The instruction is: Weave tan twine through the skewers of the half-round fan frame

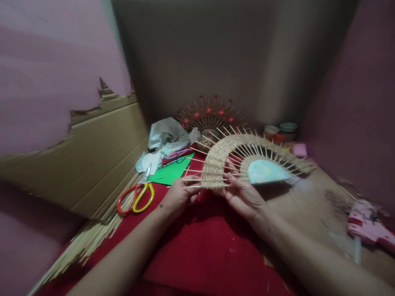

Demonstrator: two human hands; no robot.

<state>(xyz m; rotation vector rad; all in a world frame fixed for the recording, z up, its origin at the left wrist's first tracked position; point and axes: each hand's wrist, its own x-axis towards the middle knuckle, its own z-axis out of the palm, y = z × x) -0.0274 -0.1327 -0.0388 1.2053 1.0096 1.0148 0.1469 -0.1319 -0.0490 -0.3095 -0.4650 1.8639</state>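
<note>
A half-round woven piece (228,153) of tan cord on thin wooden skewers, with a pale blue-green centre (265,172), is held up over a red cloth (197,246). My left hand (180,195) grips its lower left end with fingers closed round the skewer tips. My right hand (243,196) holds the same end from below and to the right, fingers curled under the weave.
Orange and yellow scissors (135,197) lie left of my hands. A bundle of skewers (89,238) runs along a cardboard wall (92,156). Green paper (171,172), crumpled paper (166,133), a flower-decorated fan (210,115), jars (279,132) and a pink glue gun (367,226) surround.
</note>
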